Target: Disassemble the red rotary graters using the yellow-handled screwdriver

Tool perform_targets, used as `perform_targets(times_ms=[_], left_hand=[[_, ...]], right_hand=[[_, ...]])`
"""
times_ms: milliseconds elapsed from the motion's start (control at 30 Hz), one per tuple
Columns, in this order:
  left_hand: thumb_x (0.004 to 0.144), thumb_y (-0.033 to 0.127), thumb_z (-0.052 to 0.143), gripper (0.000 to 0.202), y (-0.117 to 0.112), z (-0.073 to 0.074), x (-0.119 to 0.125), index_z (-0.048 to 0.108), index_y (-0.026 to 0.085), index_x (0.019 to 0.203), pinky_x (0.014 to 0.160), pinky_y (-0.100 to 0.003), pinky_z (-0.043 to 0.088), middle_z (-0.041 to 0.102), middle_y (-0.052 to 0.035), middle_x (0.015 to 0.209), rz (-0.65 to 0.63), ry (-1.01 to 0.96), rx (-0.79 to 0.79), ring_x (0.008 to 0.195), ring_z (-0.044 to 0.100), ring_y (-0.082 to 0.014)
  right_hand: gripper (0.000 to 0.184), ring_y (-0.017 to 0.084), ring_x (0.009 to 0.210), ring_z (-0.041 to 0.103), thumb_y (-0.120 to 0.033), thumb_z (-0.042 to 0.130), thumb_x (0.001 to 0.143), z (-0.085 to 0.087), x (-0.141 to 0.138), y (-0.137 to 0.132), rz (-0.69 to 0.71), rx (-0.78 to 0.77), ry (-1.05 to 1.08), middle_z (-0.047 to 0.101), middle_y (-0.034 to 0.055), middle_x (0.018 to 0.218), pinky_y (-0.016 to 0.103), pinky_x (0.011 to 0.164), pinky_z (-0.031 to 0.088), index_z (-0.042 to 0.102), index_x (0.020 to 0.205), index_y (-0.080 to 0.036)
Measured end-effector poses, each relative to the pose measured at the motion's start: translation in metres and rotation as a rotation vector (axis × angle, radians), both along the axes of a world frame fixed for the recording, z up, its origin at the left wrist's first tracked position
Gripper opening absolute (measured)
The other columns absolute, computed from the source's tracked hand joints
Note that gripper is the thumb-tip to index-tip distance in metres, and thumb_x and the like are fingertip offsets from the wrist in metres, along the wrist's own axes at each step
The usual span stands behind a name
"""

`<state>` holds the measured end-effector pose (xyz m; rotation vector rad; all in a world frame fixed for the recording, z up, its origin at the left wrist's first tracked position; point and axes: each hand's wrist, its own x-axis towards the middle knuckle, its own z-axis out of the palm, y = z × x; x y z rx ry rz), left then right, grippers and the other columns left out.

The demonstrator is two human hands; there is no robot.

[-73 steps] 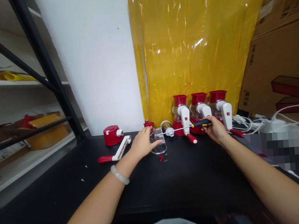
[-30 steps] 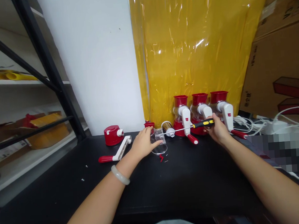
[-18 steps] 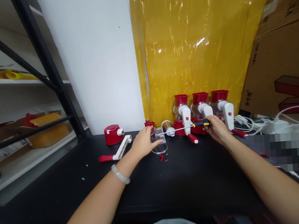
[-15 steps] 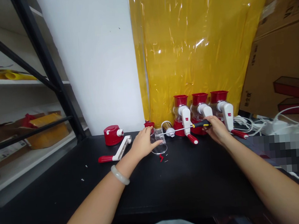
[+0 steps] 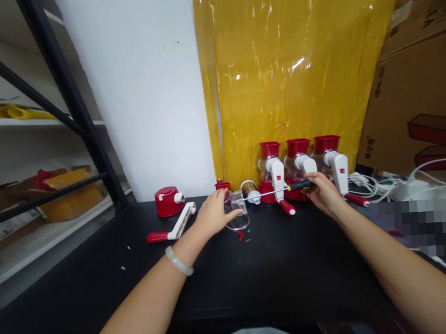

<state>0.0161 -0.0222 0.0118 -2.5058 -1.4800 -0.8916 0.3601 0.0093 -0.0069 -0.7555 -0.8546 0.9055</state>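
Observation:
My left hand is wrapped round a clear plastic grater body, thumb on its near side. In my right hand is the yellow and black handle of a screwdriver. Its long shaft points left, and the tip reaches the clear body; the exact contact is too small to make out. Just behind the shaft lies a drum grater blade with a white end. A small red bent part and tiny metal pieces lie in front of the clear body.
Three assembled red and white rotary graters stand at the back right. To the left are a red base and a white crank with a red grip. White cables tangle at the right; a black-framed shelf stands at far left.

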Motion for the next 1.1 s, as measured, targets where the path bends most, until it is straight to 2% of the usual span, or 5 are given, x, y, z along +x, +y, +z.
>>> perform_targets(times_ms=[333, 767, 967, 1033, 1100], left_hand=[[0.083, 0.06, 0.064, 0.07, -0.001, 0.001, 0.001, 0.047, 0.016, 0.135, 0.104, -0.048, 0.044, 0.058, -0.0177, 0.134, -0.004, 0.002, 0.005, 0.124, 0.055, -0.0332], [0.083, 0.06, 0.064, 0.071, -0.001, 0.001, 0.0, 0.047, 0.016, 0.135, 0.103, -0.047, 0.045, 0.058, -0.0177, 0.133, -0.003, -0.001, 0.005, 0.124, 0.055, -0.0332], [0.084, 0.06, 0.063, 0.07, -0.001, 0.001, 0.0, 0.047, 0.015, 0.135, 0.104, -0.048, 0.044, 0.057, -0.0181, 0.134, 0.001, 0.004, 0.003, 0.124, 0.055, -0.0332], [0.084, 0.06, 0.063, 0.07, -0.001, 0.001, 0.001, 0.047, 0.015, 0.135, 0.104, -0.048, 0.044, 0.057, -0.0182, 0.134, 0.002, 0.005, -0.002, 0.124, 0.055, -0.0332], [0.083, 0.061, 0.063, 0.071, -0.002, 0.001, 0.001, 0.047, 0.015, 0.135, 0.104, -0.048, 0.044, 0.057, -0.0179, 0.134, -0.004, 0.007, -0.002, 0.124, 0.055, -0.0332]], right_hand=[[0.025, 0.015, 0.071, 0.058, -0.019, 0.07, 0.051, -0.001, -0.003, -0.003, 0.043, -0.016, -0.021, 0.06, -0.0021, 0.073, 0.027, 0.057, 0.052, 0.064, 0.074, -0.024], [0.039, 0.015, 0.071, 0.063, -0.005, 0.061, 0.045, 0.002, -0.004, -0.007, 0.047, -0.01, -0.029, 0.069, -0.0006, 0.079, 0.026, 0.06, 0.053, 0.065, 0.08, -0.024], [0.025, 0.019, 0.079, 0.064, -0.021, 0.065, 0.057, -0.001, -0.002, -0.004, 0.079, 0.036, -0.036, 0.067, 0.0013, 0.082, 0.031, 0.061, 0.056, 0.065, 0.082, -0.025], [0.017, 0.017, 0.075, 0.062, -0.032, 0.067, 0.064, -0.005, 0.002, 0.003, -0.003, 0.035, -0.063, 0.064, 0.0002, 0.082, 0.03, 0.057, 0.055, 0.064, 0.079, -0.025], [0.019, 0.016, 0.069, 0.061, -0.041, 0.067, 0.07, -0.012, 0.007, 0.012, -0.099, 0.015, -0.147, 0.062, -0.0003, 0.082, 0.029, 0.051, 0.054, 0.063, 0.079, -0.025]])
